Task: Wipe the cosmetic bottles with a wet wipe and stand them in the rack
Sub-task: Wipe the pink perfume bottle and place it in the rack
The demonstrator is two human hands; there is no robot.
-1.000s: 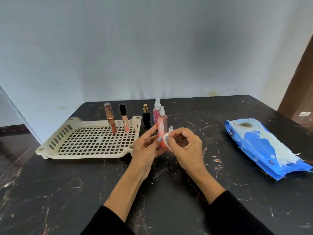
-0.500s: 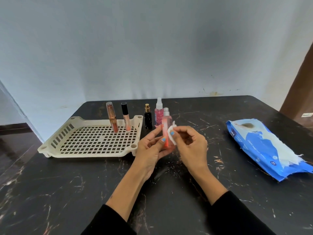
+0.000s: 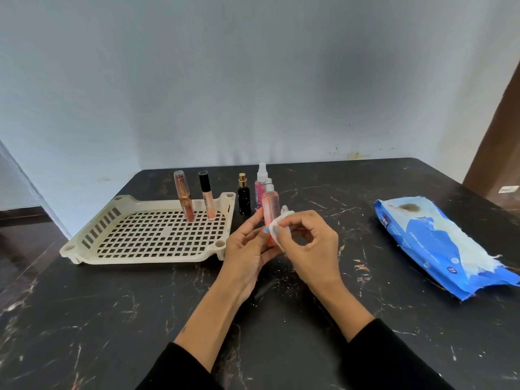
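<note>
fingers (image 3: 254, 225): left hand (image 3: 247, 249) grips pink bottle (image 3: 270, 204), right hand (image 3: 309, 243) pinches wipe (image 3: 277, 229) | bare table (image 3: 84, 319) lower frame | wipes pack (image 3: 439, 246) label unreadable

Soft, even daylight, dim-ish. Wall (image 3: 253, 80) shows a darker patch right of centre. Faint sheen on table (image 3: 365, 319) below my wrists. Edges bow from wide lens; focus slightly soft, perhaps compression.

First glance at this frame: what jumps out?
At centre, the left hand holds a pink spray bottle upright while the right hand presses a white wipe against it. Left of them, the cream rack holds two lip-gloss tubes; a torn blue wipe pack lies at right.
</note>
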